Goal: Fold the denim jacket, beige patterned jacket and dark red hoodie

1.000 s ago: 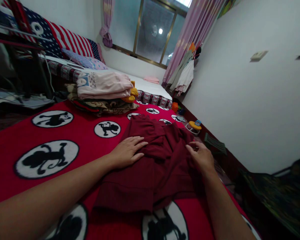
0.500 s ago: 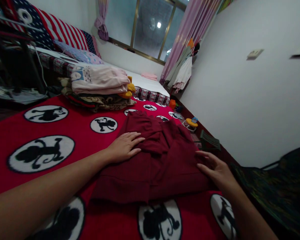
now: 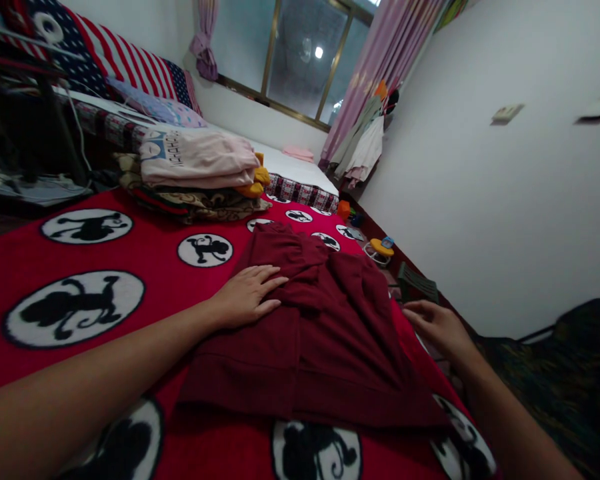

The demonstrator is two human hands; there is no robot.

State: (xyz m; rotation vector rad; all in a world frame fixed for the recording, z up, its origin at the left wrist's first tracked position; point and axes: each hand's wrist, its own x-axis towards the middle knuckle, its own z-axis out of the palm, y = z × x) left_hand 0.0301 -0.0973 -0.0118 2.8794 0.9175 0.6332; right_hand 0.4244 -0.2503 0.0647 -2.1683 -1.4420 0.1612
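A maroon sweatshirt (image 3: pixel 350 360) lies on the red blanket (image 3: pixel 180 293), its wide hem band towards me and its upper part bunched in folds. My left hand (image 3: pixel 250 297) rests palm down on the sweatshirt's left side, fingers stretched out. Just past the garment's right edge, my right hand (image 3: pixel 437 330) hovers by the blanket's edge. Its fingers are slightly bent, with thumb and forefinger apart, and I see nothing between them.
A pile of folded clothes (image 3: pixel 200 160), pink on top, sits at the blanket's far left. Behind it is a white bed (image 3: pixel 300 173) under the window. A yellow stool (image 3: pixel 381 247) and a dark green chair (image 3: pixel 417 283) stand along the right wall. A dark patterned cover (image 3: pixel 570 380) fills the lower right.
My right hand has come off the sweatshirt and moved slightly right. The garment's right side now lies flatter, its hem spread farther right and towards me. My left hand stays put.
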